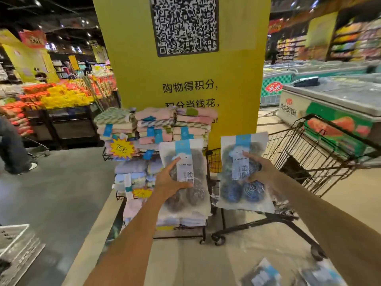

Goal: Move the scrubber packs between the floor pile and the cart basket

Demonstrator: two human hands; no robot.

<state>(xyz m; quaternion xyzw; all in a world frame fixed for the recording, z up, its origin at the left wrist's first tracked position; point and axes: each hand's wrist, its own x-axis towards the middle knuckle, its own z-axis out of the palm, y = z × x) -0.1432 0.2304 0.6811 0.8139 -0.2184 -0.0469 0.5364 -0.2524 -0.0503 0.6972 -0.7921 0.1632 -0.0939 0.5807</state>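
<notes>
Gripping two packets (pixel 185 178) (pixel 243 172), apparently scourers, one per hand (pixel 171 180) (pixel 261 170).

Left hand (pixel 169 180) holds one packet (pixel 186 176) up in front of the towel rack (pixel 156 153); right hand (pixel 261 172) holds another packet (pixel 243 174) just beside it, before the trolley (pixel 313 157); pillar (pixel 185 69) behind the rack; freezer (pixel 334 108) right; produce stand (pixel 59 100) far left.

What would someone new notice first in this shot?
Two frosted packets held up side by side: the left hand grips the grey packet, the right hand the blue packet. Behind them rises a yellow pillar with a big QR code, folded towels stacked at its foot.
</notes>
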